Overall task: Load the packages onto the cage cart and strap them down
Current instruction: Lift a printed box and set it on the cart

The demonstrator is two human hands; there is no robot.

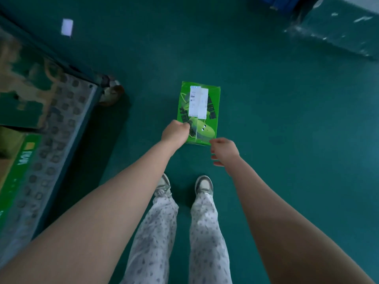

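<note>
Box (200, 111): left grip (175, 133) is clutching it, likely for cart (61, 124) at nine o'clock; right grip (224, 150) is hovering slack, empty.

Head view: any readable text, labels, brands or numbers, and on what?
No text is readable enough to quote.
The white label on the green package: print too small to read.
The dark characters on the package top: blurred.
The white lettering on the green box on the cart: blurred.

Probably warehouse: green floor (266, 124), cage cart (61, 128)
</note>
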